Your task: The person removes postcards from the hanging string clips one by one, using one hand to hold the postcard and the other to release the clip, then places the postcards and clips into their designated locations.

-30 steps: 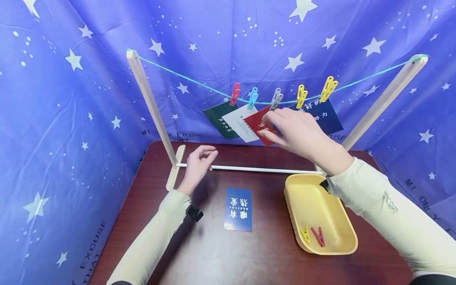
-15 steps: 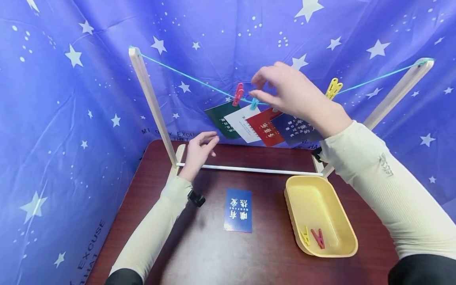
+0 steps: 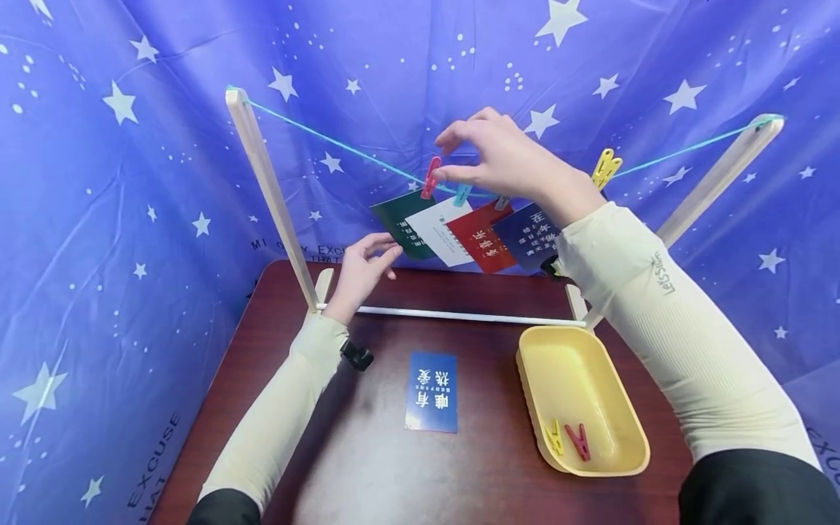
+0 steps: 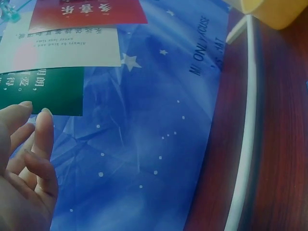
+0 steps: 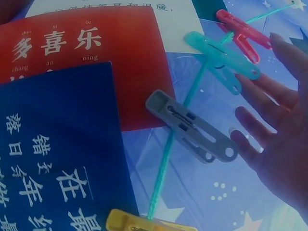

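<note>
My right hand [image 3: 502,157] is at the red clothespin [image 3: 430,177] on the cord, thumb and forefinger apart around its upper end. The pin clips a green card [image 3: 402,219]. Just below that card's lower left edge is my left hand [image 3: 365,270], fingers loosely bent, with fingertips right at the edge in the left wrist view. Beside it hang a white card [image 3: 440,232] under a light blue clothespin [image 5: 224,55], a red card [image 3: 482,237] under a grey clothespin [image 5: 190,125], and dark blue cards [image 3: 525,237], with yellow clothespins [image 3: 605,169] to the right.
The teal cord [image 3: 335,142] sags between two wooden posts [image 3: 269,193] joined low down by a white rod [image 3: 446,315]. A blue card [image 3: 431,392] lies on the table. A yellow basin [image 3: 571,350] holds a yellow clothespin [image 3: 554,439] and a red one.
My right hand has moved left along the cord, from over the red card to the red clothespin. My left hand has risen slightly toward the green card.
</note>
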`<action>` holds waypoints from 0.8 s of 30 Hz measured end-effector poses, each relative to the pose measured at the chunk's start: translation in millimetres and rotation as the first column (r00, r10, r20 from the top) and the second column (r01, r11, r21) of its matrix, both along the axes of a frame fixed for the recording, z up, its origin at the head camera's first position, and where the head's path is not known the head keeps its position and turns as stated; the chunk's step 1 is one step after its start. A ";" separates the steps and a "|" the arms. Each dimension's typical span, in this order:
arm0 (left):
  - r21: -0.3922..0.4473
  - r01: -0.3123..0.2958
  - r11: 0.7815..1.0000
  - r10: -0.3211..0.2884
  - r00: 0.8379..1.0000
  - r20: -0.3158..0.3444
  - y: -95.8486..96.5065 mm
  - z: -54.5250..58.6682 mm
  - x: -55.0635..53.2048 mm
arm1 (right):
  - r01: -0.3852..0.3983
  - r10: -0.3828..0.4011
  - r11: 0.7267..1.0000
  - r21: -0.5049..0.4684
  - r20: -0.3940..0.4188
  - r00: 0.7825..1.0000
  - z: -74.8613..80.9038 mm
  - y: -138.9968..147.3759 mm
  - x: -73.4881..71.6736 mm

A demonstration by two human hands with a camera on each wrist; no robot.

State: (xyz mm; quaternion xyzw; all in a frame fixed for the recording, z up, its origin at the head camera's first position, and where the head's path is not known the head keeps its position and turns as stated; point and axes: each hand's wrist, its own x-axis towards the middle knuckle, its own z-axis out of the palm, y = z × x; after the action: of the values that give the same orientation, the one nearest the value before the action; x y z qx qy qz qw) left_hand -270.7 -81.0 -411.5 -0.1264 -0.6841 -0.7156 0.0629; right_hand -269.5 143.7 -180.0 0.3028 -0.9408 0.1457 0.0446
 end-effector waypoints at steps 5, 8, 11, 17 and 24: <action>-0.020 -0.011 1.000 0.010 1.000 -0.014 0.1 1.6 0.9 | 0.012 -0.012 1.000 -0.002 0.062 0.998 -3.9 -1.9 -3.4; -0.021 -0.023 1.000 0.023 1.000 -0.015 0.2 2.3 1.6 | 0.011 -0.010 1.000 -0.015 0.083 0.997 -7.2 -2.7 -4.0; -0.016 -0.031 0.999 0.031 0.999 -0.019 -0.3 2.9 1.4 | 0.009 -0.005 0.999 -0.039 0.097 0.995 -9.2 -2.8 -4.0; -0.011 -0.031 0.999 0.031 0.999 -0.037 0.1 6.6 -0.6 | 0.010 0.001 0.996 -0.092 0.118 0.993 -7.6 -0.4 -4.9; -0.013 -0.048 0.999 0.047 0.997 -0.055 -0.8 6.4 1.0 | 0.014 0.004 0.991 -0.133 0.134 0.991 -9.5 -1.7 -9.1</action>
State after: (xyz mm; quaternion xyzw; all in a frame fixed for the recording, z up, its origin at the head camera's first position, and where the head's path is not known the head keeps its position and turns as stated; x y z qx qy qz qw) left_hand -269.8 -81.8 -405.1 -0.1301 -0.6900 -0.7053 0.0974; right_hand -278.6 142.0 -189.5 0.2862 -0.9306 0.2282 0.0018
